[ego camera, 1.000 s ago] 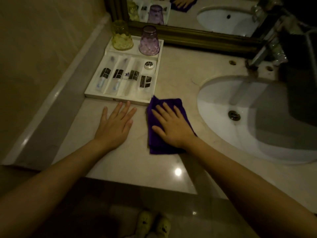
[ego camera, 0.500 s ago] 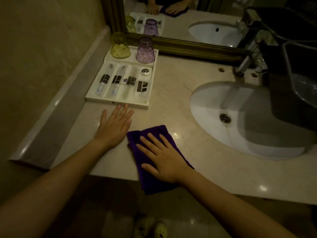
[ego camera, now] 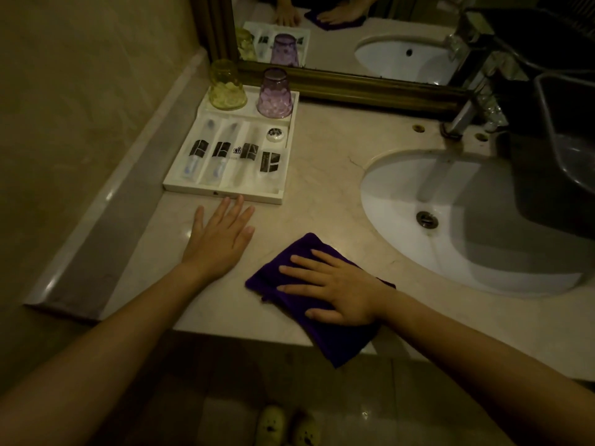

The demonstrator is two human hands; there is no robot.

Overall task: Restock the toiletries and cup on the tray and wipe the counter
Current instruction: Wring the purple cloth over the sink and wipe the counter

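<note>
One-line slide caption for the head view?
Right hand presses purple cloth on counter; left hand flat beside stocked tray.

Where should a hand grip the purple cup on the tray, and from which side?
Grip the purple cup around its narrower closed base, coming down from above. It stands upside down at the tray's back right, rim down, so no opening shows to hook. The yellow cup stands close on its left and the mirror frame behind, so a side approach looks cramped.

cloth (ego camera: 335, 346): part under right hand (ego camera: 341, 291) | faucet (ego camera: 463, 114): top hidden | wrapper print: unreadable
</note>
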